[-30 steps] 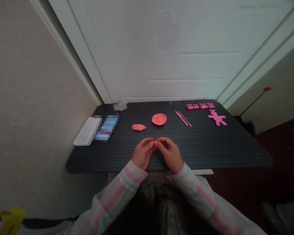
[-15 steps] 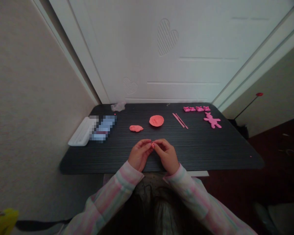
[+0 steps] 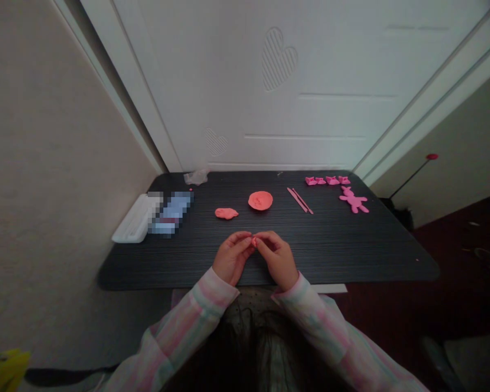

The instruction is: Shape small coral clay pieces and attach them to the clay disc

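Over the near middle of the dark table, my left hand (image 3: 233, 255) and my right hand (image 3: 278, 257) meet at the fingertips. Both are closed in a pinch on one small piece of coral-pink modelling clay (image 3: 253, 242), mostly covered by the fingers. Just beyond them lies a larger lump of the same clay (image 3: 226, 213). To its right is a shallow coral clay bowl (image 3: 260, 201) with something small and coral inside. Two thin pink modelling tools (image 3: 299, 201) lie side by side further right.
A pink bear-shaped clay figure (image 3: 354, 200) lies at the right, below a row of several small pink clay pieces (image 3: 327, 181). On the left are a white tray (image 3: 131, 219) and a blurred blue item (image 3: 172, 213). Crumpled clear plastic (image 3: 196, 177) lies near the white door (image 3: 228, 81).
Almost nothing differs. My fingers have barely shifted on the small clay piece, and the whole view has moved slightly.
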{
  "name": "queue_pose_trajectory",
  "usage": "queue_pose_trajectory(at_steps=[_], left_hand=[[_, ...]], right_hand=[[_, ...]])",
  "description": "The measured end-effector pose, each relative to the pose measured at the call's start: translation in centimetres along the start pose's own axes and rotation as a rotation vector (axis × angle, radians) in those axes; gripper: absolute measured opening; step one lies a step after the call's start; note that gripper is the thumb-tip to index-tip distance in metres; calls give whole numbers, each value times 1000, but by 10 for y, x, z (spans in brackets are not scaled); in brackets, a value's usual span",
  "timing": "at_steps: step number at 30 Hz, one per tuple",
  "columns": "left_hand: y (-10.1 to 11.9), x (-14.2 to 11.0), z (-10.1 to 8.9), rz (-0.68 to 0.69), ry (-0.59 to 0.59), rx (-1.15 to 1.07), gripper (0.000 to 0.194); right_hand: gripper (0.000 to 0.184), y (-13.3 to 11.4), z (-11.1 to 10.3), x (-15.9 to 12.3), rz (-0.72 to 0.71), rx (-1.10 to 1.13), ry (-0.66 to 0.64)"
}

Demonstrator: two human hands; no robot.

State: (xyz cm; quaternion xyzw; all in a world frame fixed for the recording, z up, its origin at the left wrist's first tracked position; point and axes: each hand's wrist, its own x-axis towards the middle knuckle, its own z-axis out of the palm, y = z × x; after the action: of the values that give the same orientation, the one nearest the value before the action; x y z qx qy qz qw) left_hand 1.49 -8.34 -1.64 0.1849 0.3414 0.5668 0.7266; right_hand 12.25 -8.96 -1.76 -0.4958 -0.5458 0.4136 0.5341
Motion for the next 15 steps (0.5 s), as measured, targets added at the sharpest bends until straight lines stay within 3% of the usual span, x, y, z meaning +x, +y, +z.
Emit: queue_pose_trajectory(at_steps=[15], left_hand=[[2,-2,2,-3,6,5,13]], right_hand=[[9,4,2,0,83,78,36]])
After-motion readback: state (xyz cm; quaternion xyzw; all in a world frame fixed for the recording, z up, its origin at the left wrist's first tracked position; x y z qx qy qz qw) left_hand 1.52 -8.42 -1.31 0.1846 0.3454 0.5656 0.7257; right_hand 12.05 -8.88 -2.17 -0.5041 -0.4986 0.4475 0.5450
